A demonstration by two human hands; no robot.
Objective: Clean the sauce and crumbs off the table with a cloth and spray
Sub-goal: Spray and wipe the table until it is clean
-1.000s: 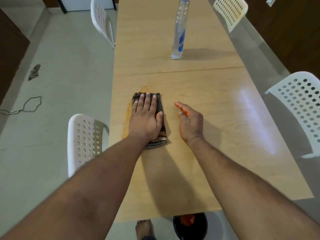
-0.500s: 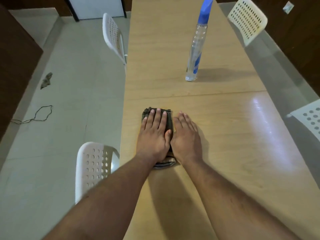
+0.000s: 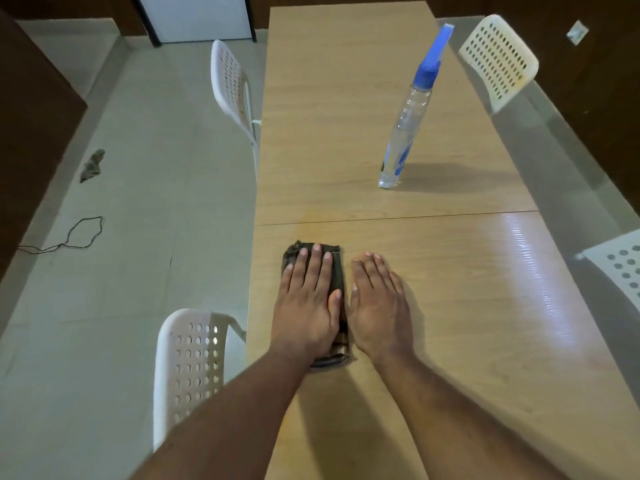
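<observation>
the left hand [image 3: 308, 306] lies flat, fingers straight and together, pressing a dark folded cloth [image 3: 337, 271] onto the wooden bench [image 3: 467, 306] near its left edge. the right hand [image 3: 379, 303] rests flat just beside the cloth, fingers straight, holding nothing. the spray bottle [image 3: 408, 123] (clear, blue nozzle) stands upright farther back, well apart from both hands.

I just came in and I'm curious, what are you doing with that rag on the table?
A person is wiping the wooden table. The left hand presses flat on a folded dark cloth, and the right hand lies flat on the table right beside it. The spray bottle with the blue top stands untouched farther along the table. A faint orange smear shows just beyond the cloth.
</observation>
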